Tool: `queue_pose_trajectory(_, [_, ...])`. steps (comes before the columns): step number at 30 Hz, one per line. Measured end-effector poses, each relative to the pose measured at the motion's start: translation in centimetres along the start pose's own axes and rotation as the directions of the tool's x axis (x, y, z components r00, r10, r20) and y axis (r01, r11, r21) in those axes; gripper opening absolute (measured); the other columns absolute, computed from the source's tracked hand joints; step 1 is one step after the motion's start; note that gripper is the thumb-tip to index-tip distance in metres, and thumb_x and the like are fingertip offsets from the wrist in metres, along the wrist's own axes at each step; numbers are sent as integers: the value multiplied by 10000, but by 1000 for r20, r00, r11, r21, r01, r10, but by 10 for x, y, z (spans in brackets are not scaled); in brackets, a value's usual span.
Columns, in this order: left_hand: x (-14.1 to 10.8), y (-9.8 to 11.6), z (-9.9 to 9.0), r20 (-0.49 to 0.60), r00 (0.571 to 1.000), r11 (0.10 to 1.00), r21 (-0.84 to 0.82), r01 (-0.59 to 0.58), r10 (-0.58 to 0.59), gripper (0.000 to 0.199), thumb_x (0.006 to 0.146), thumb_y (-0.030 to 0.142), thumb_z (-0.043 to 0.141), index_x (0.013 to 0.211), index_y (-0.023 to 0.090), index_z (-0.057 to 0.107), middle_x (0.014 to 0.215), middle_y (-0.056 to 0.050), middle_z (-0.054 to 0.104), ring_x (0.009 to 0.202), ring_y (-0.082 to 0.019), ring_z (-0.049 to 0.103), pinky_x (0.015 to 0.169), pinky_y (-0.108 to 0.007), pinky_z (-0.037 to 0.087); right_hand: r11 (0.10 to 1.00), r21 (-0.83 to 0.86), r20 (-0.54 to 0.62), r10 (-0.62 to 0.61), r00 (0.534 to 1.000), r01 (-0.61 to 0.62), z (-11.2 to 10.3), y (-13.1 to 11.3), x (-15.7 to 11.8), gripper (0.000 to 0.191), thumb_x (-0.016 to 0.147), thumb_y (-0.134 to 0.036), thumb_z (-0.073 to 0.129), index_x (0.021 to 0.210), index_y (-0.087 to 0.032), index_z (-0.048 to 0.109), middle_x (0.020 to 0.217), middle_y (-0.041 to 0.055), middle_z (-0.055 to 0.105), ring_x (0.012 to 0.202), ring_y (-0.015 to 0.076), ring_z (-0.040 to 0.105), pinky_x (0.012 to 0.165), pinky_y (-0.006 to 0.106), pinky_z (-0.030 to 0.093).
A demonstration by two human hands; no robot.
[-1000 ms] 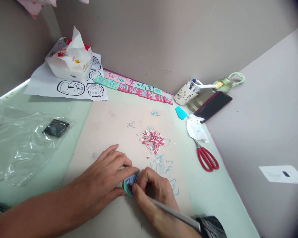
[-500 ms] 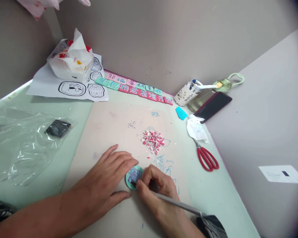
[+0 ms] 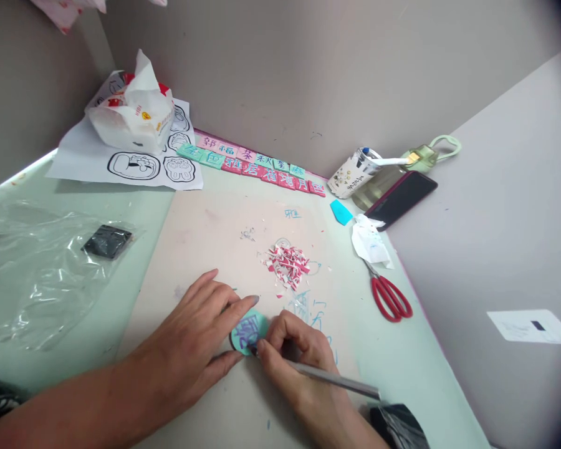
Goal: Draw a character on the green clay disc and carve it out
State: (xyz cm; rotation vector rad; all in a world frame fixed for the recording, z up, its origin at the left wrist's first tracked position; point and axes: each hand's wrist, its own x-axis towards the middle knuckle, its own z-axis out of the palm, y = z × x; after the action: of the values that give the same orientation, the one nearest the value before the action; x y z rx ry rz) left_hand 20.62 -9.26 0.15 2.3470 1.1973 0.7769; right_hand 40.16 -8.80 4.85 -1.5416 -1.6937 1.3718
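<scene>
A round teal disc (image 3: 249, 330) with purple markings lies on the beige board (image 3: 206, 237). My left hand (image 3: 208, 330) is spread beside it, index fingertip at its upper edge and thumb at its lower left edge. My right hand (image 3: 299, 355) is closed around a slim silver pen-like tool (image 3: 331, 376); its dark tip meets the disc's lower right part. Beyond the hands sits a pile of red and white scraps (image 3: 287, 265). Farther back, pink, teal and red tiles (image 3: 252, 168) with written characters stand in rows.
Red-handled scissors (image 3: 391, 298) and crumpled tissue (image 3: 370, 242) lie at the right, near a phone (image 3: 407, 198) and a patterned cup (image 3: 353, 174). A clear plastic bag (image 3: 42, 274) with a black block (image 3: 107, 241) is at the left. A tissue pack (image 3: 133, 118) rests on printed drawings (image 3: 84, 159).
The disc looks turned and sits slightly farther left, with more of its face showing. My left index finger has lifted and shifted a little; the right hand keeps its hold on the tool.
</scene>
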Motion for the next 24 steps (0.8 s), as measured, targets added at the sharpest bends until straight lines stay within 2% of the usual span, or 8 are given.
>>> queue_pose_trajectory(3, [0, -2, 0, -5, 1000, 999, 45, 10, -9, 639, 807, 93, 737, 1383, 181, 476, 1072, -32, 545, 1062, -248, 518, 1209, -572, 250, 999, 8, -7, -33, 999, 33, 0, 3, -1, 257, 834, -287, 561, 635, -234, 406, 612, -51, 434, 589, 118, 377, 533, 250, 303])
queue_pose_trajectory(6, [1, -4, -4, 23, 1000, 1000, 27, 4, -5, 612, 785, 121, 784, 1333, 206, 525, 1032, -12, 533, 1022, -239, 527, 1204, -586, 260, 999, 17, 0, -37, 999, 37, 0, 3, -2, 252, 842, -274, 557, 643, -234, 407, 614, -55, 423, 592, 117, 370, 534, 250, 298])
queue_pose_trajectory(12, [0, -10, -17, 141, 990, 998, -60, -14, 23, 506, 860, 79, 629, 1321, 258, 521, 1070, -10, 573, 1051, -219, 567, 1230, -555, 226, 999, 32, 24, -10, 1000, 9, -1, 2, -2, 252, 858, -290, 546, 656, -236, 405, 626, -49, 416, 608, 126, 362, 554, 270, 294])
queue_pose_trajectory(17, [-2, -9, -14, 81, 997, 999, -39, 16, -12, 436, 884, 116, 629, 1288, 255, 542, 1076, -14, 589, 1053, -229, 558, 1227, -550, 215, 1000, 24, 6, -6, 1000, 6, 0, 1, -5, 248, 859, -282, 541, 662, -237, 397, 636, -45, 429, 610, 127, 365, 561, 275, 299])
queue_pose_trajectory(24, [-3, -7, -13, 66, 998, 1000, -10, 8, -7, 445, 869, 99, 632, 1282, 245, 549, 1070, -18, 602, 1043, -238, 552, 1216, -545, 237, 997, -41, 29, -65, 997, 66, 3, 1, -9, 255, 912, -287, 518, 691, -235, 401, 659, -40, 447, 618, 127, 392, 582, 281, 312])
